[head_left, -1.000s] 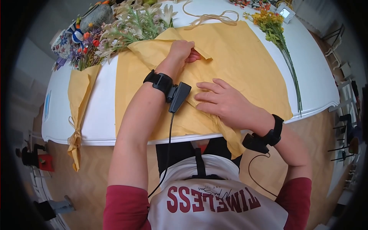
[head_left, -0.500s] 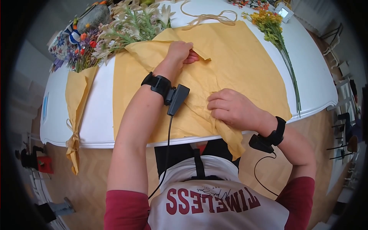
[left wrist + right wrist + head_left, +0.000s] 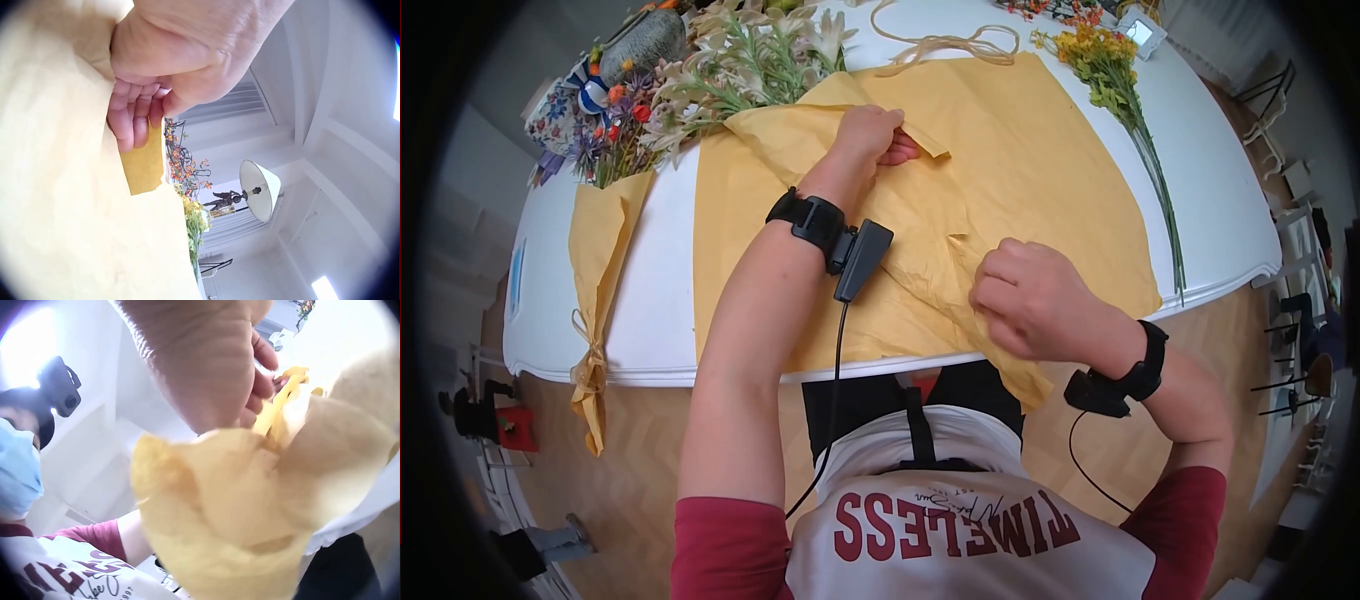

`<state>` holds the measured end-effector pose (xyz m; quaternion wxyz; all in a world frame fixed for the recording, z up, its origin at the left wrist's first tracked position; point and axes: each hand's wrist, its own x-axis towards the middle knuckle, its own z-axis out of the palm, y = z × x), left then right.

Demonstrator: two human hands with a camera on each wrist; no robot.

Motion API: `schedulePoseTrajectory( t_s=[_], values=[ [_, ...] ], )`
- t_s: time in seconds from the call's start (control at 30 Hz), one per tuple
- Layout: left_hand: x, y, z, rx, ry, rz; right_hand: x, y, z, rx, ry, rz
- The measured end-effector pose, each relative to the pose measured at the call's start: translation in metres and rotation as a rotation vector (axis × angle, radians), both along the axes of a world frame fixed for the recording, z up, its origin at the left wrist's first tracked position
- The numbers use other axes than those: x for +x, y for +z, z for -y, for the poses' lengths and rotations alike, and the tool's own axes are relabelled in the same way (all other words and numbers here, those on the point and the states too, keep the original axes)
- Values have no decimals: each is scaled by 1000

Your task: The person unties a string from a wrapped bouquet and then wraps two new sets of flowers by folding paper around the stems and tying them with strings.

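A large sheet of yellow wrapping paper [image 3: 1050,140] lies on the table, its left part folded over the lower ends of pale lily-like flowers [image 3: 770,65]. My left hand [image 3: 868,135] holds the folded edge down near the top of the sheet; the left wrist view shows its fingers [image 3: 140,115] bent at the paper's edge. Nearer the front edge, my right hand [image 3: 1040,300] has curled fingers and grips the gathered lower paper. In the right wrist view a crumpled paper flap [image 3: 231,506] hangs below that hand. The flower stems are hidden under the paper.
At left lies a wrapped, string-tied bouquet [image 3: 605,260], its tail past the table edge. Yellow flowers [image 3: 1100,80] with long stems lie at right. Twine [image 3: 960,45] sits at the back beside the paper. A grey vase [image 3: 645,45] stands back left on the white table [image 3: 1220,220].
My right hand has gone from spread fingers on the paper to curled ones and moved right, drawing the lower paper corner with it. The left hand has stayed in place.
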<state>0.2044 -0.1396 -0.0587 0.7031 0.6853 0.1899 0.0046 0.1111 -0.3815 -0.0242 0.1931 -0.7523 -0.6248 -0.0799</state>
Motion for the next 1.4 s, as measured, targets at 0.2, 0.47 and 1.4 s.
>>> schedulePoseTrajectory(
  t_s=[0.2,0.47,1.4],
  values=[
    [0,-1,1,1,-6,-4,-24,-31,-14,-23,-257,-400],
    [14,-14,4,-8,4,80,-18,8,-8,-296,-315,-328],
    [-135,-19,32,-858,173,192,69,-77,-97,191,-504,-91]
  ],
)
